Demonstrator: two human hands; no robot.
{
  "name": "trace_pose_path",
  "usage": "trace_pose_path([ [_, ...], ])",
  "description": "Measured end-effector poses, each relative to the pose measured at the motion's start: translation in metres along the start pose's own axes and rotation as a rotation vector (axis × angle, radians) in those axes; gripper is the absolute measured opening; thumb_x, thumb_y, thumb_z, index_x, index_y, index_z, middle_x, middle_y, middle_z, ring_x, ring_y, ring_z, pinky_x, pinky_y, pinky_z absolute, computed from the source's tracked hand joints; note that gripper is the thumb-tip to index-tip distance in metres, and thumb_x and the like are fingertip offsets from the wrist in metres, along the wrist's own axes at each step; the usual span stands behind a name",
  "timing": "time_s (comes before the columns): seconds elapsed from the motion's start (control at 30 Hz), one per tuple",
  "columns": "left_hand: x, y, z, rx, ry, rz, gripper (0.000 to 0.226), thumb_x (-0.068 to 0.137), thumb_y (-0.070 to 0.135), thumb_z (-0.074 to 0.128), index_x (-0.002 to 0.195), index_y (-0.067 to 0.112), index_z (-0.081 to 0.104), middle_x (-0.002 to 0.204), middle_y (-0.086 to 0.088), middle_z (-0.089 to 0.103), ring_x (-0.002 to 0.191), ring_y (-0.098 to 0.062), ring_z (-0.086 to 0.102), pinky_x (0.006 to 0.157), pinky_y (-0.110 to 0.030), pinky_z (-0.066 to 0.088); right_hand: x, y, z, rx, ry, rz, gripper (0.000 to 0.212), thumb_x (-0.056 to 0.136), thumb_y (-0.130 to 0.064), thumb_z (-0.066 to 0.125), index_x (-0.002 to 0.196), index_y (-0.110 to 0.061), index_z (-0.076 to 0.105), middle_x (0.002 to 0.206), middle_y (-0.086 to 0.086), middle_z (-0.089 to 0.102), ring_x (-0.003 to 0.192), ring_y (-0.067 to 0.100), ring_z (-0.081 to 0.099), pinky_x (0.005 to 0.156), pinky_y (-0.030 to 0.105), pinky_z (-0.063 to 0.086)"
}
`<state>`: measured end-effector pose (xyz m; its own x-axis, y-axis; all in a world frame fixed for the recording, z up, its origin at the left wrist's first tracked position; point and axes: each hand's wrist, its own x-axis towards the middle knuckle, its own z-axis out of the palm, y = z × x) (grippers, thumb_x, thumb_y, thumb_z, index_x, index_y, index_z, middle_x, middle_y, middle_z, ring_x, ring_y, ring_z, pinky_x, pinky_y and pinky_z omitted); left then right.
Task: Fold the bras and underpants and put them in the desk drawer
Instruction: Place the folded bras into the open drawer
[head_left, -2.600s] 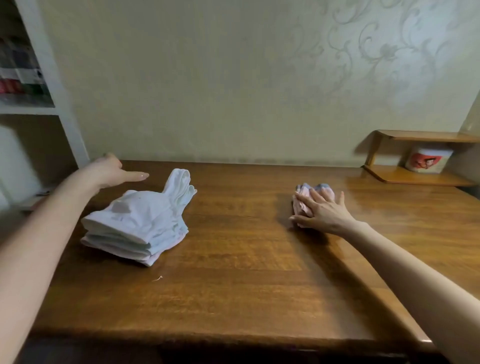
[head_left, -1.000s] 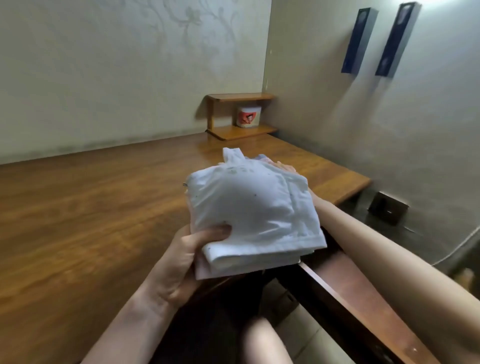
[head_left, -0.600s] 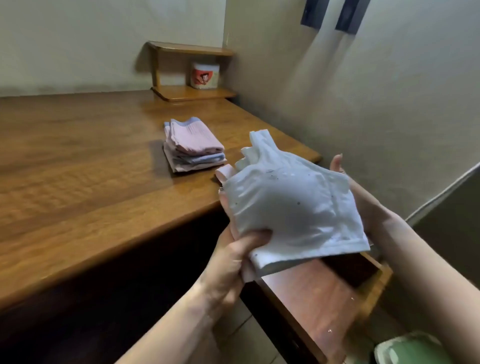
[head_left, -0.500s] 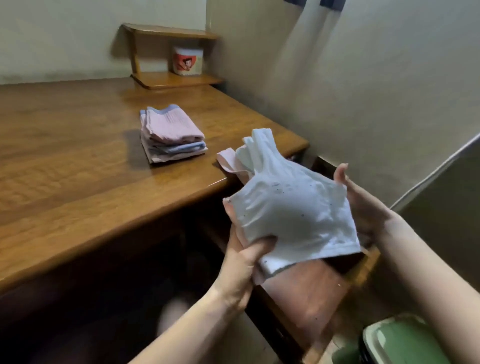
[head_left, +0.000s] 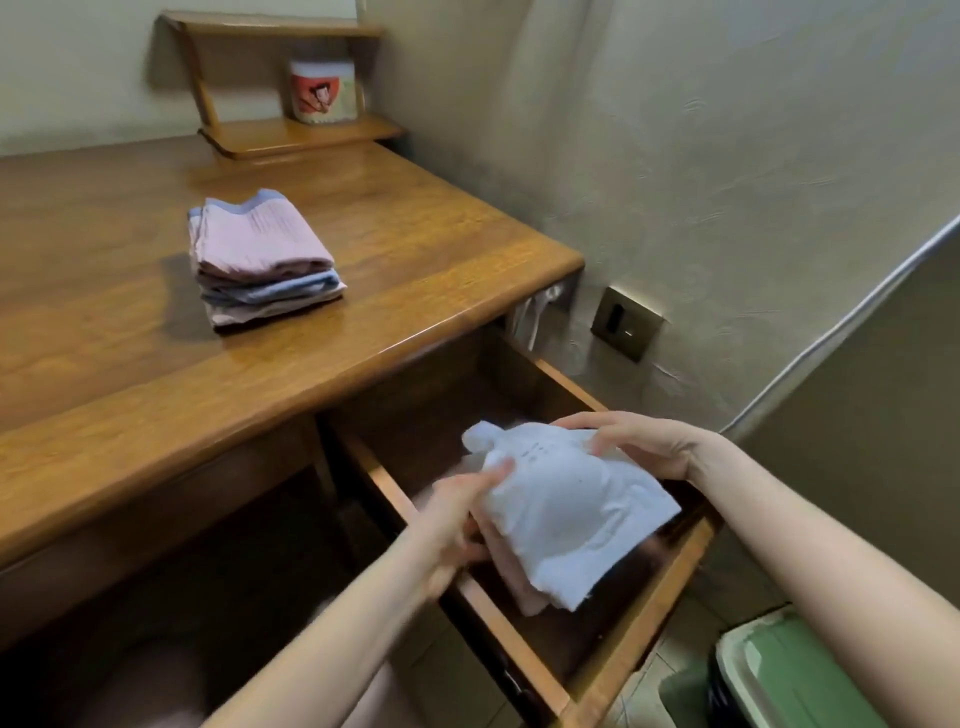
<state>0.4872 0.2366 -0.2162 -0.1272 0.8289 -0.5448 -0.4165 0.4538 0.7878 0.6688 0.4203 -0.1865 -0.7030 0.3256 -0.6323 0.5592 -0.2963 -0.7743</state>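
Observation:
A stack of folded bras (head_left: 566, 514), white on top and pink beneath, sits low inside the open desk drawer (head_left: 670, 582). My left hand (head_left: 457, 519) grips the stack's left edge with its thumb on top. My right hand (head_left: 639, 447) holds the far right edge, fingers curled over the cloth. A pile of folded underpants (head_left: 260, 260), pink and pale blue, lies on the wooden desk (head_left: 130, 374) to the upper left, apart from both hands.
A small wooden shelf (head_left: 291, 135) with a white jar (head_left: 322, 91) stands at the desk's back corner. A wall (head_left: 727, 156) with a socket plate (head_left: 626, 322) runs close along the right. A green-lidded bin (head_left: 800, 675) sits on the floor at the lower right.
Both hands have carried the bra stack from chest height down into the open drawer. The view has tilted down toward the drawer. The underpants pile has stayed on the desk.

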Motion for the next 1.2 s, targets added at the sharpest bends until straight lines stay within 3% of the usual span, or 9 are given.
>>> trace_pose_path([
  [0.17,0.017,0.039,-0.006,0.32,-0.125,-0.137,0.095,0.053,0.075,0.068,0.127,0.018,0.051,0.121,-0.011,0.064,0.105,-0.026,0.064,0.081,-0.034,0.055,0.015,-0.004,0.002,0.034,-0.051,0.06,0.045,0.084,-0.011,0.055,0.128,-0.021,0.055,0.129,0.01,0.057,0.117,0.028,0.058,0.094,0.041,0.05],
  [0.23,0.026,0.042,-0.001,0.565,-0.063,-0.204,0.088,0.067,0.062,0.071,0.13,0.007,0.044,0.116,-0.012,0.061,0.095,-0.025,0.065,0.065,-0.028,0.056,0.026,0.003,0.007,-0.009,-0.13,0.158,0.039,0.09,-0.007,0.05,0.126,-0.019,0.057,0.127,0.012,0.06,0.117,0.029,0.059,0.094,0.04,0.05],
  [0.33,0.032,0.036,0.007,0.859,-0.099,-0.342,0.077,0.082,0.04,0.068,0.138,0.002,0.032,0.128,-0.02,0.054,0.102,-0.032,0.064,0.073,-0.032,0.055,0.045,0.018,0.011,-0.238,-0.141,0.316,0.042,0.091,-0.005,0.047,0.131,-0.017,0.051,0.139,0.016,0.051,0.125,0.031,0.052,0.104,0.043,0.043],
  [0.53,0.037,0.026,0.016,1.193,-0.121,-0.423,0.042,0.092,0.027,0.05,0.124,-0.002,0.05,0.125,-0.016,0.061,0.094,-0.024,0.07,0.058,-0.02,0.052,0.053,0.032,0.018,-0.419,-0.173,0.398,0.041,0.09,-0.008,0.046,0.123,-0.032,0.054,0.135,0.006,0.051,0.123,0.023,0.051,0.093,0.033,0.05],
  [0.67,0.054,0.028,0.012,1.59,0.303,0.072,0.036,0.093,0.023,0.047,0.122,0.003,0.043,0.126,-0.015,0.054,0.106,-0.027,0.059,0.079,-0.031,0.047,0.046,0.029,0.026,-0.51,-0.133,0.242,0.05,0.088,-0.003,0.044,0.131,-0.027,0.05,0.133,0.002,0.052,0.123,0.024,0.05,0.092,0.028,0.047],
  [0.77,0.078,0.038,-0.001,1.595,0.436,0.402,0.055,0.088,0.035,0.057,0.134,0.015,0.033,0.135,-0.013,0.039,0.124,-0.031,0.041,0.094,-0.04,0.04,0.048,0.029,0.029,-0.504,-0.074,0.097,0.056,0.086,-0.003,0.046,0.136,-0.028,0.048,0.136,0.002,0.052,0.126,0.021,0.048,0.106,0.037,0.041],
  [0.93,0.106,0.046,-0.029,1.416,0.083,-0.065,0.062,0.082,0.029,0.066,0.133,0.017,0.033,0.133,-0.016,0.044,0.115,-0.031,0.05,0.092,-0.038,0.046,0.049,0.029,0.032,-0.585,0.052,-0.034,0.041,0.088,-0.032,0.062,0.129,-0.033,0.052,0.116,-0.002,0.059,0.111,0.016,0.054,0.101,0.032,0.042],
  [1.1,0.107,0.06,-0.046,1.247,0.108,-0.011,0.026,0.079,-0.006,0.053,0.092,0.016,0.059,0.098,-0.007,0.055,0.082,-0.015,0.05,0.059,-0.022,0.041,0.05,0.028,0.027,-0.638,0.004,0.088,0.053,0.083,-0.032,0.069,0.132,-0.033,0.047,0.123,0.002,0.054,0.113,0.019,0.054,0.102,0.036,0.044],
  [1.2,0.105,0.064,-0.051,1.385,0.177,0.036,0.024,0.084,-0.006,0.047,0.077,0.014,0.058,0.093,-0.005,0.055,0.081,-0.016,0.05,0.062,-0.02,0.042,0.053,0.028,0.023,-0.643,-0.008,0.125,0.045,0.086,-0.023,0.066,0.128,-0.031,0.052,0.116,-0.001,0.058,0.111,0.018,0.056,0.091,0.028,0.048],
])
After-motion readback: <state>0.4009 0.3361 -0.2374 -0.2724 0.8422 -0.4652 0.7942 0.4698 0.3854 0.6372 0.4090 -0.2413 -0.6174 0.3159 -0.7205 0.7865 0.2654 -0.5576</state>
